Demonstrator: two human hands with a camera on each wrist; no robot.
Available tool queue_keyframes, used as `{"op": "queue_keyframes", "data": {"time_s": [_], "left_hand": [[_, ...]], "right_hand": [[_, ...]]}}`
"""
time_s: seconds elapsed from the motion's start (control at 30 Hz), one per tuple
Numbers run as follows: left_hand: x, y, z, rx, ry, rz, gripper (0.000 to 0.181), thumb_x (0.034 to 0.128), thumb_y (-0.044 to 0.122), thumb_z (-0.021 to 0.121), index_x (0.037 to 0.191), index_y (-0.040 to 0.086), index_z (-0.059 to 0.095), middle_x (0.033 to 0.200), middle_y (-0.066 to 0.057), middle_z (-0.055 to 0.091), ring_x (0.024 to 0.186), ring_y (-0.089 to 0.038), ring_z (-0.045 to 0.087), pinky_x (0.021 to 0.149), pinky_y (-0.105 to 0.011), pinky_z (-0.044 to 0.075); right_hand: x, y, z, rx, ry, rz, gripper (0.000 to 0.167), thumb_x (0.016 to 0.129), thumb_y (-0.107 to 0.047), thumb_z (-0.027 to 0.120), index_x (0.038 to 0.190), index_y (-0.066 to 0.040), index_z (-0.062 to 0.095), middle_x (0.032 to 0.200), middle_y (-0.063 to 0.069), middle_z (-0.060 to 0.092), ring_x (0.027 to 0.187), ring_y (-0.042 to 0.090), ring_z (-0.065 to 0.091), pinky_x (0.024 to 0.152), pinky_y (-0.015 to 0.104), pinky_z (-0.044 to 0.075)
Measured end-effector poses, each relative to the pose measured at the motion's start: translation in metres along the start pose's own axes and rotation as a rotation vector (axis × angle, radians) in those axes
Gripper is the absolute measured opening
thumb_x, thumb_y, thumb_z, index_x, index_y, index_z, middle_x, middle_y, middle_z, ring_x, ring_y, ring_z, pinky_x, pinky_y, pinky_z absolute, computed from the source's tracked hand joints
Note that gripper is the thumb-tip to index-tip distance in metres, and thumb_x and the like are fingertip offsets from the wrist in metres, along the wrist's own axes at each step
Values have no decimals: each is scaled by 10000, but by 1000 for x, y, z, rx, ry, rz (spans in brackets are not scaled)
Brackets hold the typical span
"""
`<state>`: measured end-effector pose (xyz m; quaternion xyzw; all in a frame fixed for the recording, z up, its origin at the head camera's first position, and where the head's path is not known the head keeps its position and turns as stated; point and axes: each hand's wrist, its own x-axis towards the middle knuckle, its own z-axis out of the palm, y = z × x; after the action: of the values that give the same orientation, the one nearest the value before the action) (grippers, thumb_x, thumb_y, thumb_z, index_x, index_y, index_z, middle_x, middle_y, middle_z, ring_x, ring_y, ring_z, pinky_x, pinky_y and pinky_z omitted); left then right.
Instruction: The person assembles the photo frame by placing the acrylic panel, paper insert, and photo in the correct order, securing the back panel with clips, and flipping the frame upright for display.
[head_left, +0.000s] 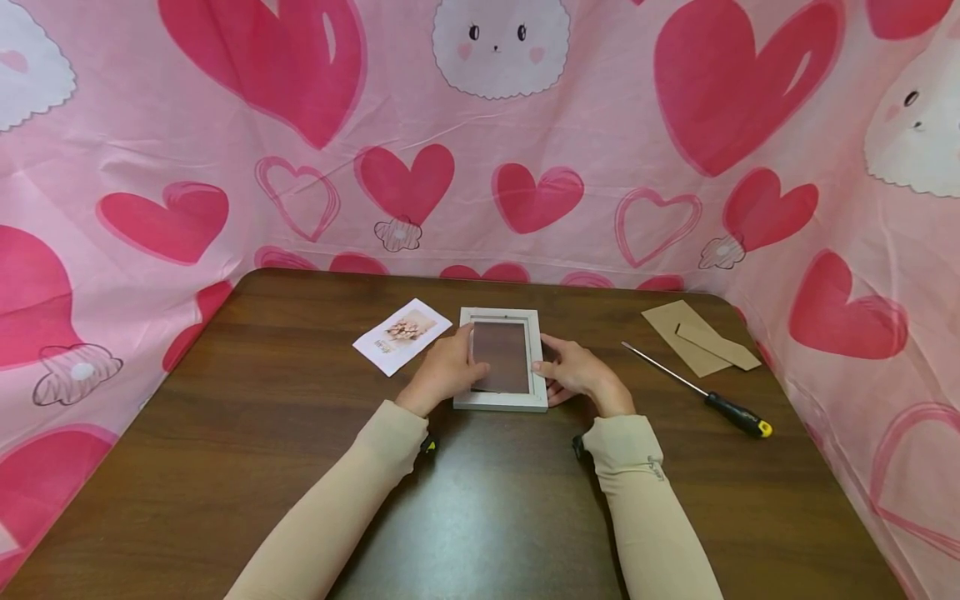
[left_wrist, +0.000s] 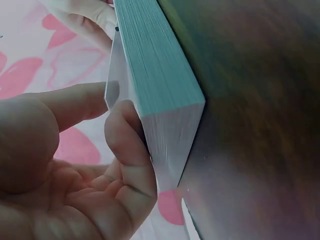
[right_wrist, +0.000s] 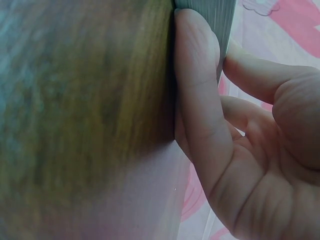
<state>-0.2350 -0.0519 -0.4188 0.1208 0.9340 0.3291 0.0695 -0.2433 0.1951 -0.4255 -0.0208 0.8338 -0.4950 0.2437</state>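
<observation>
A white picture frame (head_left: 501, 402) lies at the middle of the table with a clear sheet (head_left: 501, 357) in its opening. The left hand (head_left: 448, 367) is at the frame's left side. In the left wrist view that hand (left_wrist: 95, 165) pinches the edge of the thin sheet (left_wrist: 119, 75) between thumb and curled index finger, beside the frame (left_wrist: 157, 65); the sheet stands slightly raised there. Around the frame's right side, the right hand (head_left: 581, 373) has its thumb on top. The right wrist view shows this hand (right_wrist: 240, 130) with fingers along the frame's outer edge (right_wrist: 212, 10).
A printed picture card (head_left: 402, 333) lies behind and left of the frame. To the right are a screwdriver (head_left: 738, 414) with a black and yellow handle and a brown backing board (head_left: 693, 337) with a narrower brown piece (head_left: 720, 346) on it. A heart-patterned cloth surrounds the table.
</observation>
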Motion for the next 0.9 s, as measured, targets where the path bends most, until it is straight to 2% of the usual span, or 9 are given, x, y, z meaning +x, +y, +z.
{"op": "queue_keyframes", "data": {"time_s": [0.1, 0.13, 0.23, 0.33, 0.37, 0.6, 0.9], "left_hand": [[1, 2, 1, 24, -15, 16, 836, 977, 227, 759, 1646, -4, 313, 753, -33, 638, 792, -204, 654, 939, -465, 538], [1, 2, 1, 41, -22, 22, 829, 980, 229, 758, 1644, -5, 321, 774, -43, 647, 809, -215, 662, 944, -462, 535], [2, 5, 1, 107, -47, 22, 774, 1001, 259, 733, 1632, 3, 366, 1103, -157, 736, 1096, -281, 686, 1054, -474, 500], [1, 9, 1, 163, -85, 13, 720, 1028, 283, 686, 1621, -1, 392, 1476, -253, 587, 1413, -386, 525, 1176, -503, 408], [1, 10, 1, 178, -92, 10, 715, 1035, 289, 673, 1623, -1, 388, 1546, -268, 520, 1439, -401, 499, 1182, -510, 402], [0, 17, 2, 242, -108, -17, 697, 1059, 317, 634, 1624, -4, 382, 1531, -273, 513, 1359, -430, 562, 1127, -525, 456], [1, 23, 5, 379, -155, -11, 702, 1091, 345, 579, 1628, -37, 339, 1552, -251, 491, 1301, -432, 605, 1073, -517, 503]], "right_hand": [[1, 1, 0, 6, 1, 3, 771, 1066, -126, 649, 1700, -92, 211, 902, 179, 606, 645, 209, 673, 628, 405, 633], [1, 0, 0, 6, 3, 5, 768, 1067, -126, 647, 1701, -97, 214, 903, 181, 605, 643, 209, 674, 629, 405, 633], [1, 0, 0, 11, 4, 16, 764, 1066, -124, 648, 1702, -117, 226, 902, 179, 602, 639, 211, 679, 625, 400, 632], [0, 0, 0, 8, 1, 11, 763, 1067, -122, 645, 1702, -110, 221, 903, 183, 603, 642, 217, 681, 627, 404, 632], [0, 0, 0, 8, 0, 9, 765, 1068, -122, 644, 1702, -108, 218, 902, 181, 604, 646, 218, 681, 627, 405, 633], [0, 0, 0, 1, -2, 11, 765, 1072, -127, 639, 1703, -103, 207, 906, 176, 603, 656, 218, 676, 635, 408, 634], [0, -1, -2, -4, 4, 17, 762, 1070, -135, 642, 1704, -122, 220, 925, 181, 602, 664, 219, 677, 645, 400, 634]]}}
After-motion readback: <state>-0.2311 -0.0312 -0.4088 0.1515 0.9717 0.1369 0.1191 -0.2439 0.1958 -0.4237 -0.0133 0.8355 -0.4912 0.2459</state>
